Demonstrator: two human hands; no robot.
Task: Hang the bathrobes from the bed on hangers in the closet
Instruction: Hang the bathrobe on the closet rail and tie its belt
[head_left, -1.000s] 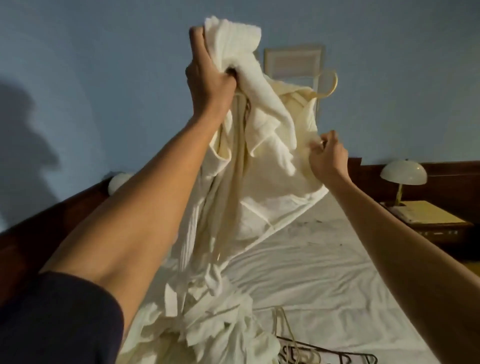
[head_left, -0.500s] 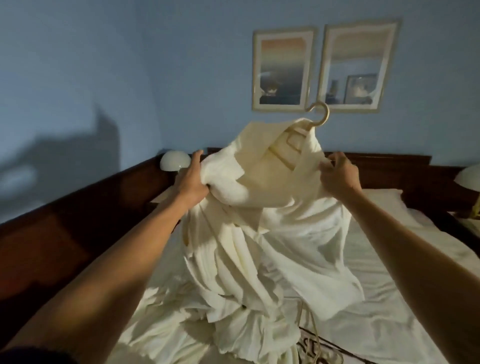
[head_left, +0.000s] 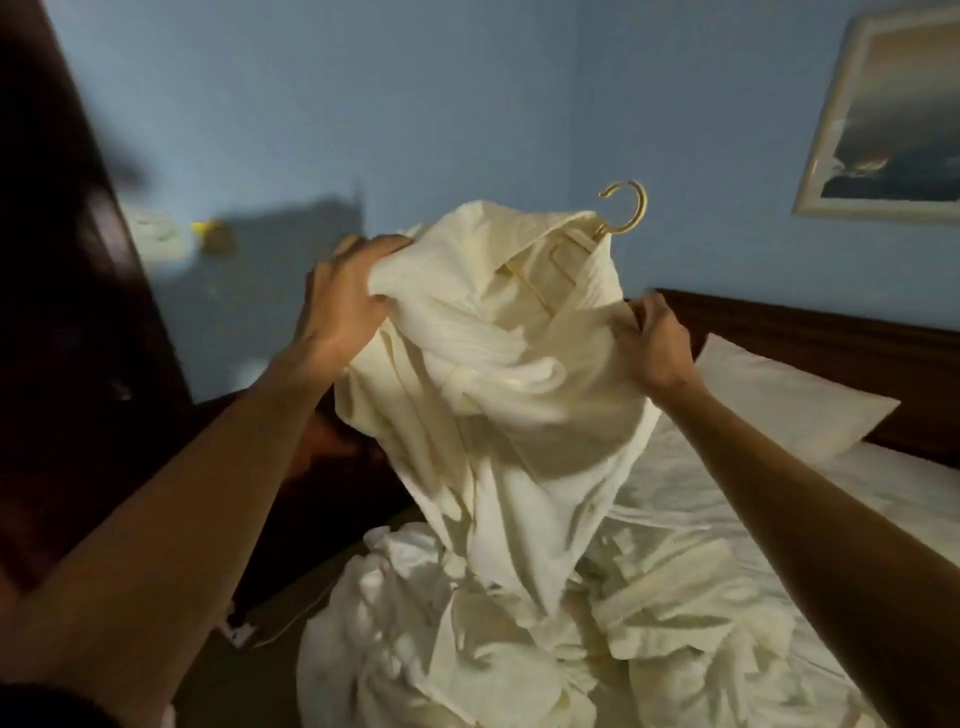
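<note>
Robe up on hanger, held between both hands over the bed.

Your left hand (head_left: 337, 312) is curled round a bunched shoulder of the bathrobe (head_left: 493, 374); your right hand (head_left: 652, 343) pinches the opposite edge. The hanger (head_left: 626, 210) sits inside the collar, between the hands and nearer the right one. It is tilted, with its hook up and to the right. The robe's hem trails into the heap on the bed (head_left: 810, 525). The dark wooden panel (head_left: 62, 260), possibly the closet, lies off your left arm. Judgement: the hook is free but neither hand holds it.
</note>
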